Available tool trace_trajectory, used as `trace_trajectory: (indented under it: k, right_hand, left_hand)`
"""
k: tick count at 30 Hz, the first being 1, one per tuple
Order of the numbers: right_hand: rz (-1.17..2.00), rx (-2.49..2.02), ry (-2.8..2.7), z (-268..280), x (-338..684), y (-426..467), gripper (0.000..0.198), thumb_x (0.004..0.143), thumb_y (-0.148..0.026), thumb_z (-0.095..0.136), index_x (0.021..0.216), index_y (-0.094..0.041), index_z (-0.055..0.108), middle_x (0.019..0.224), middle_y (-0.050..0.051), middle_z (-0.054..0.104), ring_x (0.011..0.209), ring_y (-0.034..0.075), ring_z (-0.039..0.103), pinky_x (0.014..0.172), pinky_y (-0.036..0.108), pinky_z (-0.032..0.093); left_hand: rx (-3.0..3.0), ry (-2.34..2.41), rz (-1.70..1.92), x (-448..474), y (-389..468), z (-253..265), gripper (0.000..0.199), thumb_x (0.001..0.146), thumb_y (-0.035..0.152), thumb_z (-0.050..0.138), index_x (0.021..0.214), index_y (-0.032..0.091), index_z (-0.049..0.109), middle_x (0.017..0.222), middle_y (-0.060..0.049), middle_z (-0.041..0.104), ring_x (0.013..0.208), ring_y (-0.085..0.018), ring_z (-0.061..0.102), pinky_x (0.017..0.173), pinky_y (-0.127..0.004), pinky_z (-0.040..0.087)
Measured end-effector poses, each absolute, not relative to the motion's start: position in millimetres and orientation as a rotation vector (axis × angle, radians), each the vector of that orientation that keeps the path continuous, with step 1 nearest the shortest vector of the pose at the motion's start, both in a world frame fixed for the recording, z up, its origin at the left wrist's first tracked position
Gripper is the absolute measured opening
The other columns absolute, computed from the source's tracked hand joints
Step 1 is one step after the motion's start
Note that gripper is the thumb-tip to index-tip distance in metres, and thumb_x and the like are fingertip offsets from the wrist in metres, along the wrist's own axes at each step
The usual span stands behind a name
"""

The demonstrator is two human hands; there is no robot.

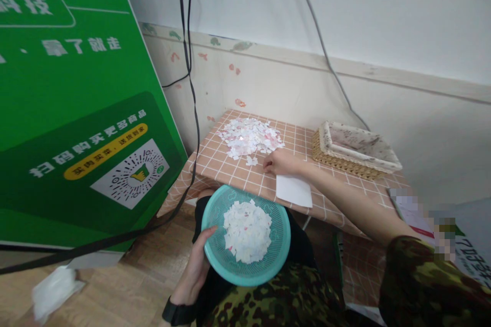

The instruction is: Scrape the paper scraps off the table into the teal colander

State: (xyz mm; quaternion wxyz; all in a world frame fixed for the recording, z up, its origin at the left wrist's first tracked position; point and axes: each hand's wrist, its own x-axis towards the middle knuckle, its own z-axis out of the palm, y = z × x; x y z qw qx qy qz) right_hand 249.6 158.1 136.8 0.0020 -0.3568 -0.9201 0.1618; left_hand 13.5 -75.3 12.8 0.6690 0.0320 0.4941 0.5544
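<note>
My left hand (198,258) grips the rim of a teal plastic colander (284,245), thumb over the edge, down at my lap. Inside it lies a heap of small white paper scraps (247,232), a few tinged pink. Over the table, my right hand (280,162) has its fingers curled together at the near edge of a loose pile of similar scraps (245,135). What those fingers hold, if anything, is hidden. Just below that wrist, a plain white sheet (294,192) lies at the table's front edge.
The table has a brown checked cloth (218,166). A lined wicker basket (353,150) stands at its back right. On the left rises a green printed panel (88,87), with a black cable (194,112) hanging before it. A white plastic bag (56,291) lies on the floor.
</note>
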Motion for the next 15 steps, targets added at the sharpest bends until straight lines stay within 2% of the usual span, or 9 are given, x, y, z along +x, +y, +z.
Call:
trace_trajectory:
  k: [8, 15]
  right_hand:
    - [0.387, -1.061, -2.93, 144, 261, 157, 0.023, 0.077, -0.017, 0.058, 0.095, -0.021, 0.071, 0.085, 0.004, 0.07, 0.075, 0.014, 0.06, 0.068, 0.026, 0.039]
    - [0.275, -1.048, -2.971, 137, 257, 150, 0.013, 0.075, -0.012, 0.055, 0.079, -0.018, 0.066, 0.08, 0.004, 0.066, 0.07, 0.013, 0.054, 0.062, 0.024, 0.035]
  left_hand:
    - [0.07, 1.144, 1.282, 13, -76, 7, 0.016, 0.071, 0.021, 0.069, 0.085, 0.012, 0.071, 0.079, -0.006, 0.075, 0.074, -0.022, 0.069, 0.077, -0.034, 0.054]
    - [0.066, 1.131, 1.263, 14, -75, 10, 0.017, 0.072, 0.021, 0.068, 0.085, 0.011, 0.071, 0.079, -0.006, 0.075, 0.072, -0.021, 0.069, 0.075, -0.032, 0.053]
